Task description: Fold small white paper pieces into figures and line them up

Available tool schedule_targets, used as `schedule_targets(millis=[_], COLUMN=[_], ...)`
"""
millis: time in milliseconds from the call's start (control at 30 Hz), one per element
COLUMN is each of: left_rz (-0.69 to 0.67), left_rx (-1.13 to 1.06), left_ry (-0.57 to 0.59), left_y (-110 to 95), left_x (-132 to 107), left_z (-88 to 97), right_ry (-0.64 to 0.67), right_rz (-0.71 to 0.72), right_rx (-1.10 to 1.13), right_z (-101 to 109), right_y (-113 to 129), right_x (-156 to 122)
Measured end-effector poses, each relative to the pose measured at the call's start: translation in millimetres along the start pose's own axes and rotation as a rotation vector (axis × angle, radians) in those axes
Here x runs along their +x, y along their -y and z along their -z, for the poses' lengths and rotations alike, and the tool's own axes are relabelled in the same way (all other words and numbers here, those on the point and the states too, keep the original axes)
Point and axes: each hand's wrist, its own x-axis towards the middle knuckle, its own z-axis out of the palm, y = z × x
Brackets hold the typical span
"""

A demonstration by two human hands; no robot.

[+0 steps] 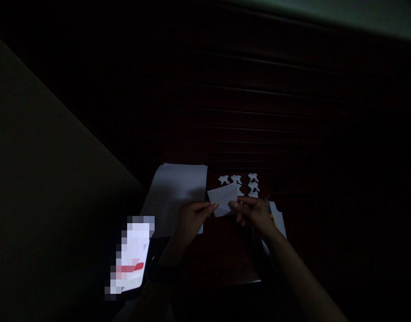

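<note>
The scene is very dark. Both my hands hold a small white piece of paper (pixel 223 198) above a dark wooden surface (pixel 232 241). My left hand (pixel 193 218) pinches its left edge between thumb and fingers. My right hand (pixel 254 213) pinches its lower right edge. Just beyond the paper lie several small folded white paper shapes (pixel 239 182) in rows.
A stack of white sheets (pixel 178 190) lies left of my hands. Another white sheet (pixel 278 220) sticks out behind my right wrist. A lit, blurred-out rectangle (pixel 131 255) sits at lower left. A dark slatted wooden panel (pixel 259 89) rises behind; a dim slanted surface (pixel 40 179) fills the left.
</note>
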Motion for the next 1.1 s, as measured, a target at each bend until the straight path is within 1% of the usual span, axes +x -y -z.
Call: schedule_targets(millis=[67, 100, 167, 233, 300, 400, 533, 600, 667, 733, 800, 900, 967, 1100], left_rz=[0.092, 0.115, 0.112, 0.080, 0.035, -0.051, -0.139, -0.157, -0.148, -0.105, -0.071, -0.077, -0.069, 0.009], left_rx=[-0.093, -0.156, -0.273, -0.316, -0.293, -0.265, -0.307, -0.307, -0.270, -0.204, -0.157, -0.161, -0.182, -0.216], left_ry=[0.087, 0.110, 0.104, 0.075, 0.071, 0.136, 0.248, 0.261, 0.236, 0.184, 0.149, 0.139, 0.104, -0.067], left_y=[-2.2, -2.4, -1.0, 1.8, 4.0, 3.3, -1.9, -3.3, -3.9, -4.8, -6.5, -8.7, -7.8, -1.9], left_x=[-1.5, -1.9, -1.6, -0.9, -0.7, -2.3, -5.6, -6.7, -7.7, -8.6, -9.6, -9.9, -9.1, -6.1], left_z=[-0.9, -1.7, -3.6, -4.5, -3.9, -1.1, 0.9, 0.2, -1.2, -2.6, -3.8, -5.6, -6.7, -8.5], right_ry=[0.051, 0.057, 0.035, 0.014, 0.048, 0.138, 0.236, 0.257, 0.229, 0.165, 0.094, 0.010, -0.004, 0.010], right_rz=[-0.024, -0.017, 0.025, 0.079, 0.123, 0.158, 0.150, 0.152, 0.163, 0.156, 0.111, 0.032, 0.016, -0.005], right_rx=[0.134, 0.183, 0.210, 0.188, 0.162, 0.118, -0.012, -0.057, -0.062, -0.033, 0.007, 0.064, 0.079, 0.060], right_z=[-0.7, -1.0, -1.1, -1.1, -1.1, 0.3, 7.2, 10.6, 11.6, 9.9, 6.1, -0.1, -2.7, -3.1], right_y=[-1.0, -1.8, -2.6, -1.5, 1.3, 4.6, 3.7, 3.6, 4.7, 6.3, 7.5, 7.1, 5.7, 3.0], right_x=[0.0, 0.4, 1.4, 2.2, 2.2, 1.2, 0.7, 0.5, -0.4, -2.1, -4.2, -6.7, -7.4, -6.2])
